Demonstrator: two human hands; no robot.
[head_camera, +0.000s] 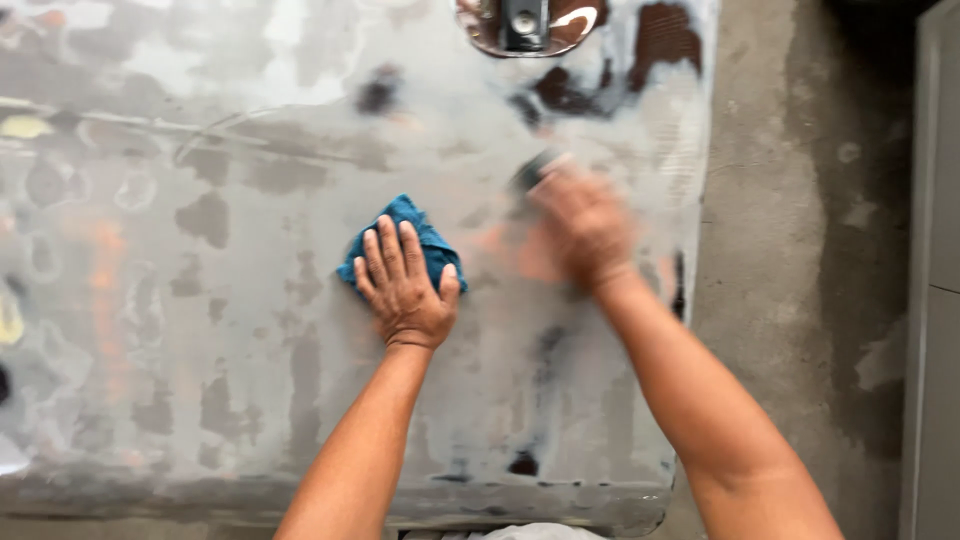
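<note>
Left hand (405, 290) is pressing, fingers spread, on a soft blue cloth (420, 235) lying mid-panel (250, 330); likely light, bunchable anywhere. Right hand (585, 225) is blurring over a dark block (530, 172); grip indeterminate.

A sanded metal panel (300, 330) shows a dull, matt grey finish, patched with darker bare spots and pale, chalky filler, with a wet-looking sheen in places. The left hand (405, 290) lies flat on a folded blue cloth (420, 235) of soft, woven fabric, while the blurred right hand (585, 225) presses a small dark block (530, 172) whose material cannot be told. Beside the panel, the concrete floor (790, 250) looks rough, grey and stained.
</note>
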